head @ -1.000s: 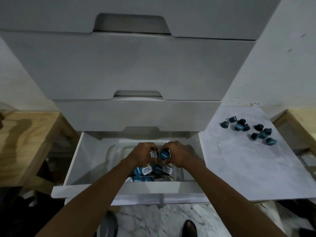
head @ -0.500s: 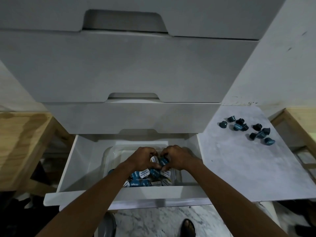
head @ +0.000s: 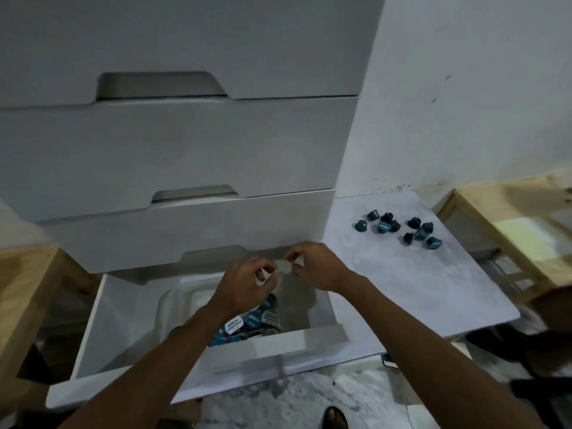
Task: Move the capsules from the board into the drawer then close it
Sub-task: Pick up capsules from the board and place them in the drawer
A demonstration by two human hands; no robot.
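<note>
Both hands we hold above the open drawer (head: 105,329): left hand (head: 246,284) and right hand (head: 315,267) loosely curled, grasping nothing.

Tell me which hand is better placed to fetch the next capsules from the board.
Right. The right hand hovers nearest the board, where the loose capsules lie to its right; the left hand is farther and would need to cross the right arm.
</note>
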